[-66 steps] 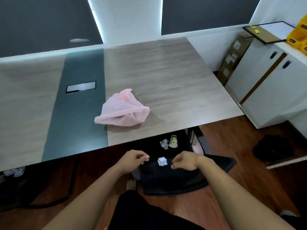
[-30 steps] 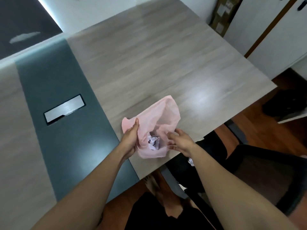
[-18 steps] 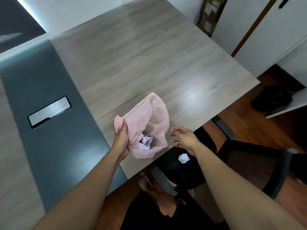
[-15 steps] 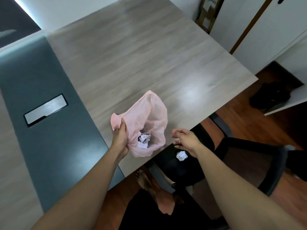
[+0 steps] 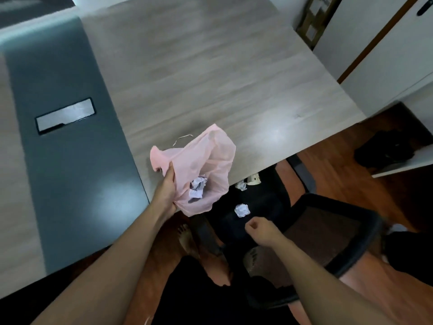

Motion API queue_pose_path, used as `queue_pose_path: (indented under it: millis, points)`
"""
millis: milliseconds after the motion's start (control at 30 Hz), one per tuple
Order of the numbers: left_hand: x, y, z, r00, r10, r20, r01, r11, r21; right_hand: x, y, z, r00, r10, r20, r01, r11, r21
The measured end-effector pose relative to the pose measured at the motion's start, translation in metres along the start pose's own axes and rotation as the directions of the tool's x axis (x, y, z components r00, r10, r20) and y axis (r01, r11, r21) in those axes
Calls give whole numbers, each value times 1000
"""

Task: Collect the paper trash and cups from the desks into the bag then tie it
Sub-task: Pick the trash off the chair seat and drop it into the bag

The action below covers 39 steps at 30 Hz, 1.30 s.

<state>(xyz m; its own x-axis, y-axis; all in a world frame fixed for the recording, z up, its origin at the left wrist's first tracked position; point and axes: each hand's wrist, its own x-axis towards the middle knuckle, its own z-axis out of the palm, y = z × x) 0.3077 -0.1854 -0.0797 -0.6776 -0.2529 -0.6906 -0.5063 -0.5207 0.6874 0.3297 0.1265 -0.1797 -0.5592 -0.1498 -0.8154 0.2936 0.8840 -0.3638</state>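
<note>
the left hand (image 5: 166, 191) grips the side of the pink bag (image 5: 201, 167), pinching it shut on the plastic. the bag hangs at the near edge of the desk (image 5: 210, 73), mouth open, w/ a paper ball (image 5: 198, 189) inside. the right hand (image 5: 260, 232) is empty, fingers loosely curled, just above the black chair (image 5: 257, 207) seat that sits below the desk edge. on the seat lie a 2nd paper ball (image 5: 242, 210), a 3rd paper ball (image 5: 241, 184) nearer the desk, and a small cup (image 5: 253, 179) right beside that one.

what could go wrong: the bag is held by one side only, so it may tip & the paper inside may drop out. the thin plastic may fold shut, so the next ball may miss. a fast grab may knock the cup off the seat to the floor.

vs half a sec ago: the right hand was open near the bag by the desk edge; now it's lower, over the seat, nearly on the 2nd ball. the left hand kept its hold. the cup is now in view.
</note>
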Motion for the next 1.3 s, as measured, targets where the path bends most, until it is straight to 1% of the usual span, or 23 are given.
queue_pose_path:
  millis: [67, 133, 200, 233, 300, 400, 500, 600, 633, 700, 767, 900, 1000, 1067, 1100, 1167, 1200, 1233, 1267, 1300]
  points:
    - [-20, -10, 1, 999, 8, -47, -11, 997, -70, -8, 11, 4, 996, 3, 86, 10, 989, -148]
    - [-37, -16, 1, 997, 31, -70, -37, 995, -95, -14, 21, 10, 980, 86, 179, -25, 948, -318]
    - [-51, -25, -1, 996, 63, -56, -69, 992, -107, -29, 29, 17, 965, 150, 216, -25, 870, -492]
    - [-58, -28, 0, 996, 65, -53, -70, 992, -108, -36, 32, 22, 964, 159, 214, -23, 848, -529]
    - [-69, -30, 3, 995, 80, -54, -84, 993, -87, -46, 35, 30, 975, 147, 166, -39, 851, -523]
    - [-76, -36, 5, 999, 45, -14, -45, 997, -66, -53, 39, 37, 985, 142, 95, -71, 844, -531]
    - [-78, -43, 2, 998, 17, 54, -14, 998, -60, -62, 44, 45, 986, 154, 63, -95, 832, -546]
    - [-76, -50, -5, 997, -23, 71, 28, 997, -74, -71, 47, 52, 984, 175, 27, -129, 815, -565]
    - [-74, -55, -10, 994, -35, 99, 43, 996, -73, -73, 50, 54, 984, 175, 15, -135, 811, -569]
    - [-71, -63, -21, 985, -66, 157, 72, 997, -34, -79, 52, 64, 982, 189, 13, -149, 814, -562]
    - [-68, -71, -32, 981, -88, 171, 90, 996, -4, -84, 57, 72, 980, 199, 6, -165, 829, -535]
    - [-71, -82, -47, 959, -171, 225, 173, 985, 9, -96, 63, 80, 975, 222, 6, -187, 835, -517]
    - [-85, -88, -53, 917, -284, 281, 300, 954, -14, -100, 60, 85, 960, 281, 4, -240, 828, -506]
    - [-93, -94, -57, 882, -357, 307, 383, 923, -27, -101, 50, 83, 939, 344, 2, -311, 853, -420]
    - [-96, -98, -59, 870, -386, 306, 413, 910, -25, -101, 43, 79, 927, 374, -6, -355, 874, -332]
    - [-99, -108, -62, 850, -432, 301, 459, 888, -20, -98, 26, 69, 914, 406, -24, -406, 908, -106]
    - [-100, -115, -63, 836, -453, 309, 482, 876, -22, -91, 18, 65, 916, 401, -27, -400, 916, 32]
    - [-102, -121, -62, 822, -469, 324, 504, 863, -30, -87, 13, 62, 919, 394, -8, -383, 900, 206]
    - [-104, -125, -60, 817, -478, 322, 516, 856, -38, -81, 11, 62, 921, 388, 26, -366, 841, 398]
    - [-105, -129, -57, 825, -473, 308, 511, 858, -51, -75, 13, 67, 926, 372, 62, -334, 732, 594]
